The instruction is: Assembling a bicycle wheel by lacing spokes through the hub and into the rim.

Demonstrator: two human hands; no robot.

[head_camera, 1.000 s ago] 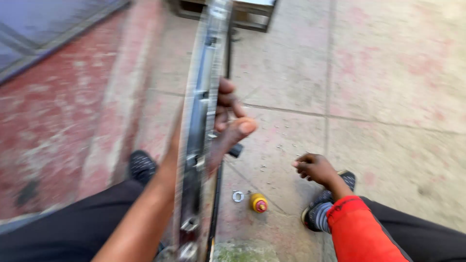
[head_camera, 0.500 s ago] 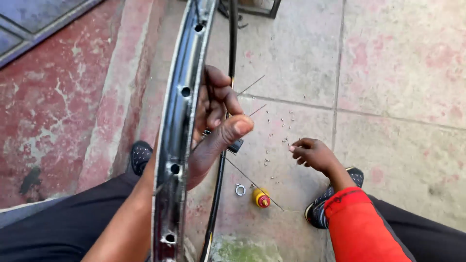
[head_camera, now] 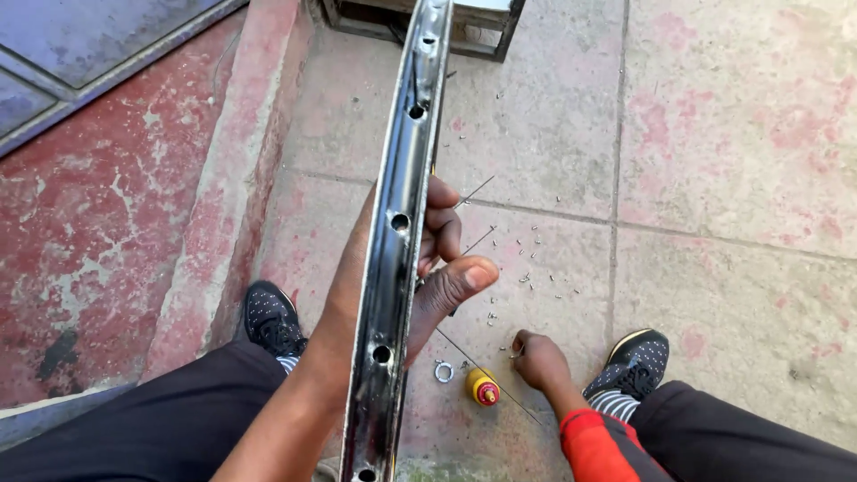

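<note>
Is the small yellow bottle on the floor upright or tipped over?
Upright: the yellow bottle stands on its base, red cap up, beside the right hand.

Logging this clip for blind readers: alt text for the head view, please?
A left hand grips a shiny chrome bicycle wheel rim held upright, while the right hand reaches down to the concrete floor among scattered small metal spoke nipples, beside a yellow bottle.

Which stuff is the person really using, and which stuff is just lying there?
Using: shiny wheel rim in the left hand; thin spokes; tiny nuts by the right hand.

Lying about: yellow bottle, metal ring, dark frame.
</note>
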